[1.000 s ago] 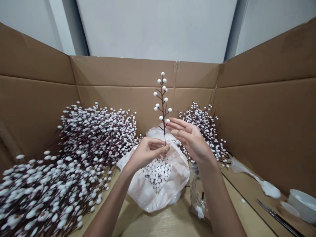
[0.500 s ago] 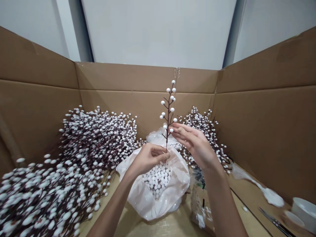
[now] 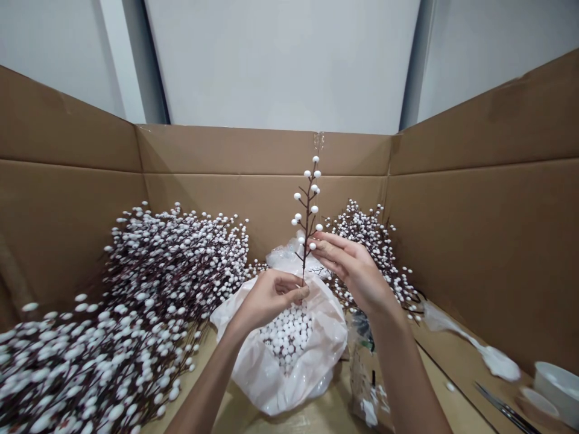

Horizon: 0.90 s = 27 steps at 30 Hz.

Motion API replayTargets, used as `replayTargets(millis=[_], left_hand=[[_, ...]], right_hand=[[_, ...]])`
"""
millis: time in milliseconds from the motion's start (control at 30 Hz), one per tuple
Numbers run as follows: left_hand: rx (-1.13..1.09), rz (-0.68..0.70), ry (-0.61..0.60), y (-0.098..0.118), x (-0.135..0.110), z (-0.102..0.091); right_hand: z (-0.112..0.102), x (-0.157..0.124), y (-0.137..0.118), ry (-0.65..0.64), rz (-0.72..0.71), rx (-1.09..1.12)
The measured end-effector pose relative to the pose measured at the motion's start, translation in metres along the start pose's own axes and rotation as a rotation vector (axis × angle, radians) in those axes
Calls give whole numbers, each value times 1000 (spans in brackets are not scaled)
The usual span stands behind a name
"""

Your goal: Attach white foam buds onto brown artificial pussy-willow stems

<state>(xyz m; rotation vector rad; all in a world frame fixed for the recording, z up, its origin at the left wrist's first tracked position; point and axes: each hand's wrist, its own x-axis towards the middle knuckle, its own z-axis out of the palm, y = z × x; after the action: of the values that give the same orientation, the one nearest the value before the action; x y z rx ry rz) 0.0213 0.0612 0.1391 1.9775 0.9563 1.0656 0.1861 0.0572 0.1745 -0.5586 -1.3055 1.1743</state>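
Observation:
An artificial berry branch (image 3: 308, 212), dark brown with white balls on its twig tips, stands upright in front of me. My left hand (image 3: 268, 300) pinches the bottom of its stem between thumb and fingers. At the branch's lower right, the fingertips of my right hand (image 3: 355, 268) close at a white berry (image 3: 312, 246) on a short twig. A lower left twig has no ball on its tip. Below the hands is a crumpled white plastic bag (image 3: 266, 386), opened out, with many loose white foam balls (image 3: 289, 331) inside.
Heaps of berry branches lie at the left (image 3: 176, 259) and back right (image 3: 362, 223). Cardboard walls (image 3: 262, 150) enclose the table. On the right are scissors (image 3: 504, 407), a white cup (image 3: 558, 386), a tape roll (image 3: 538, 401) and a white-ended stick-like thing (image 3: 500, 361).
The whole view has shifted slightly, so things sit a little lower in the picture. Both hands keep nearly the same pose on the branch.

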Motion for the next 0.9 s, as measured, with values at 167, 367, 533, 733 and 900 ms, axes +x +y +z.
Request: replayTargets(millis=[167, 367, 533, 733, 900], left_hand=[[-12, 0, -8, 2, 0, 1], [-30, 6, -8, 2, 1, 1], [-4, 12, -24, 0, 1, 1], [15, 28, -33, -3, 3, 2], [33, 41, -34, -3, 2, 1]], right_hand=[[1, -1, 0, -2, -16, -57], [2, -1, 0, -9, -21, -90], [0, 0, 1, -5, -35, -69], [-2, 1, 1, -20, -14, -2], [-2, 0, 0, 9, -12, -17]])
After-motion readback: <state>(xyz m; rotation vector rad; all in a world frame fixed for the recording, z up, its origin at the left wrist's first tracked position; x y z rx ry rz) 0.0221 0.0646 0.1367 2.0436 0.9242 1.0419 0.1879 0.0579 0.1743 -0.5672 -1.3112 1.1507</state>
